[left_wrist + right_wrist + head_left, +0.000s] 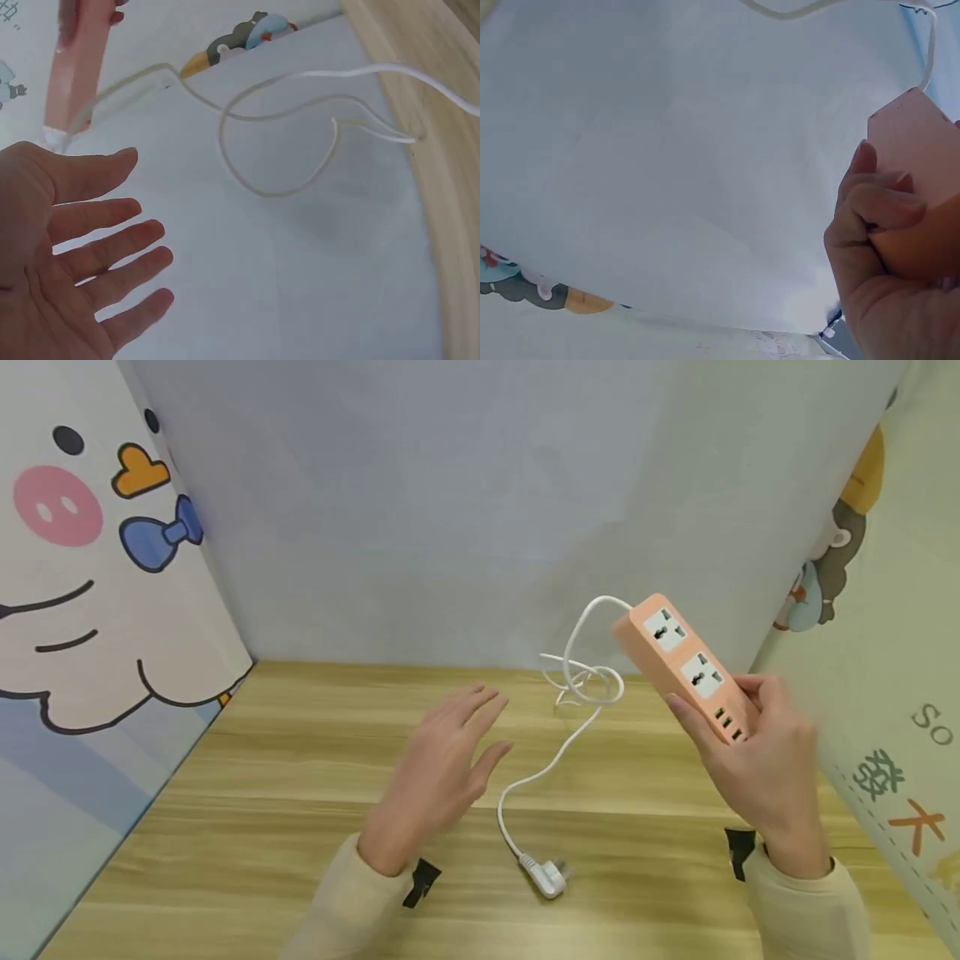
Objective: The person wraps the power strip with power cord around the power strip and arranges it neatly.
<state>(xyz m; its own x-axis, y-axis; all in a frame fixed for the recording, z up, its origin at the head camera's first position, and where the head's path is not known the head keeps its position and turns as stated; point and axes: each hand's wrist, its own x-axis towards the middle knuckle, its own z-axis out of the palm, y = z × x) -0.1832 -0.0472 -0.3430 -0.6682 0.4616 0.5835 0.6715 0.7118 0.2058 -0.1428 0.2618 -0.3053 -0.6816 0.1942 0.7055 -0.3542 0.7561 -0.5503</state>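
An orange-pink power strip (678, 664) with white sockets and several USB ports is held up, tilted, in my right hand (772, 768). In the right wrist view, curled fingers (889, 206) grip its side. From its far end a white cord (517, 785) loops in the air and runs down to the tabletop. The cord's white plug (546, 877) lies near the front, prongs pointing right. My left hand (442, 760) hovers left of the cord, fingers spread and holding nothing. The left wrist view shows that palm (45, 277) bare, with the loops beyond it.
The wood-grain table (300, 827) meets a pale backdrop (420, 527) at its rear edge. Cartoon-printed panels stand at the left (75, 610) and the right (885, 652). Black tape-like pieces (422, 883) are by both wrists.
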